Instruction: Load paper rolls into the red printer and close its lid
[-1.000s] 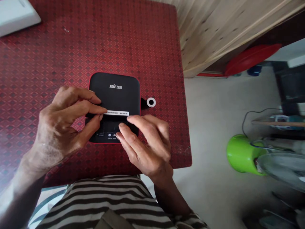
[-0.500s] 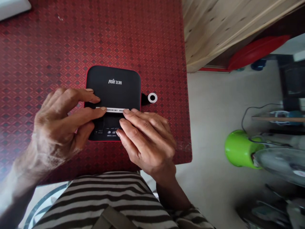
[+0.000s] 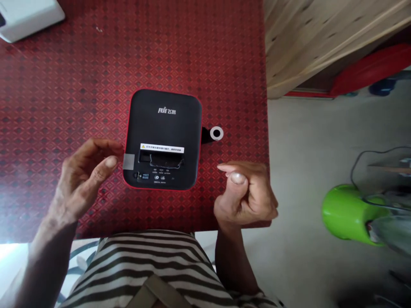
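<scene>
A black receipt printer (image 3: 165, 128) with a red rim and the FEIE logo lies on the red patterned table. Across its top, a white warning strip (image 3: 162, 148) sits just above a dark slot (image 3: 163, 159). A small translucent square of tape (image 3: 129, 161) is on its lower left edge. My left hand (image 3: 91, 164) is beside that edge, thumb and fingers apart, with nothing seen in it; its fingertips are close to the rim, and I cannot tell whether they touch. To the right of the printer, my right hand (image 3: 247, 192) is curled closed above the table, with nothing visible in it.
A white ring with a black centre (image 3: 216, 133) sits at the printer's right side. A white box-like object (image 3: 32, 17) stands at the far left corner. Beyond the table's right edge are pale wood boards (image 3: 298, 38) and a green bucket (image 3: 343, 211) on the floor.
Both hands have come off the printer's top, the left moving left and the right moving right. The strip and slot they partly covered are now in full view.
</scene>
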Motion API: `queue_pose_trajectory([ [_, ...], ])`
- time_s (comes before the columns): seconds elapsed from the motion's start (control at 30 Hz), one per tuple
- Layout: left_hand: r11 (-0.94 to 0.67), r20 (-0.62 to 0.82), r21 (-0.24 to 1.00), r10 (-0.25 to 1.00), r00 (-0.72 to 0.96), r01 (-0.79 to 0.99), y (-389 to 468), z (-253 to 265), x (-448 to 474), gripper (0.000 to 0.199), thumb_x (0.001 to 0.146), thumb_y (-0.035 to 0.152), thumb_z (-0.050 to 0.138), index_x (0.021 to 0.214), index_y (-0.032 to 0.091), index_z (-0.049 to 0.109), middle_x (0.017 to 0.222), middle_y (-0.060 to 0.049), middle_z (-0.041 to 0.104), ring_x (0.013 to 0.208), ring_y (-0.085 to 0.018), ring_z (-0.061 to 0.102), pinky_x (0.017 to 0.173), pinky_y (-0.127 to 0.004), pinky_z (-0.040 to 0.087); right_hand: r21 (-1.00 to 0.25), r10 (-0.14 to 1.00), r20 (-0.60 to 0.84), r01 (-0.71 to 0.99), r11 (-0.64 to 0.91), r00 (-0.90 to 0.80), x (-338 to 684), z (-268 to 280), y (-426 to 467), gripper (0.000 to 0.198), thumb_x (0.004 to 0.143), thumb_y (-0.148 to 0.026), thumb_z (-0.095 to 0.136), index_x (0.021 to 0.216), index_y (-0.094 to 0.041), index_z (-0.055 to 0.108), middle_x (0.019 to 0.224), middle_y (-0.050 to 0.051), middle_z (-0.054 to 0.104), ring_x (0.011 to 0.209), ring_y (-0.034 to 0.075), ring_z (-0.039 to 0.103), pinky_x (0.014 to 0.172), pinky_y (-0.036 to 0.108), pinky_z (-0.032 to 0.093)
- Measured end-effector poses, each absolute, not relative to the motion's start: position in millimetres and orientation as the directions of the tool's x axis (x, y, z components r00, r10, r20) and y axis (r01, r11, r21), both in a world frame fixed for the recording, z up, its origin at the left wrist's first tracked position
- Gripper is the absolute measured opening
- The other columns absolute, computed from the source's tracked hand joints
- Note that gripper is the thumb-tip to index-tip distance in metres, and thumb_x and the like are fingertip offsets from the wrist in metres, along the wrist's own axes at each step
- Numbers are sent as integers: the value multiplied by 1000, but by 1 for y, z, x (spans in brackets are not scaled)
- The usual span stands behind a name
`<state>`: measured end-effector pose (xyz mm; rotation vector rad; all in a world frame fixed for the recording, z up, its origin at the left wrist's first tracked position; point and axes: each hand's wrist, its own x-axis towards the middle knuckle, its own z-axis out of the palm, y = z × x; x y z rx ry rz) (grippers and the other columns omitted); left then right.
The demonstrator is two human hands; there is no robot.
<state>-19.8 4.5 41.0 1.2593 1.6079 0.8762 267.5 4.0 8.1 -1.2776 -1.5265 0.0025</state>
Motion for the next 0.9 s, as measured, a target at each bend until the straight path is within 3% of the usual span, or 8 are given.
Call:
queue_pose_trajectory([
  [0.2,307,-311,895,950,-42,323,10,48,-11,29,92,52,79,104,26,73,87,-1,76,76,-17,69,67,-27,54,-558,668,728,699,447,153,262,-6,8,19,105,-22,58,92,-24,71,73,0,72,65,17,69,66,35,56],
  [0.43,299,-353,833,935,33,466,24,67,-8,31,90,52,76,109,28,72,93,-4,80,78,-21,77,61,-29,59,-609,701,695,652,452,163,266,-10,11,19,105,-19,58,90,-23,70,73,0,73,66,17,68,67,33,56],
  [0.63,237,-324,830,941,92,506,27,72,-5,17,98,45,68,104,29,68,89,-2,74,75,-17,70,61,-26,56,-644,734,659,627,439,163,269,-9,10,16,102,-15,61,92,-23,70,75,-1,73,66,16,68,68,33,57],
  [0.9,245,-340,825,935,100,509,28,69,-8,19,98,46,67,105,29,66,90,-3,71,77,-19,66,64,-31,55,-615,745,659,645,454,104,264,-6,10,20,106,-18,58,89,-25,64,72,-1,72,64,15,68,66,32,56],
])
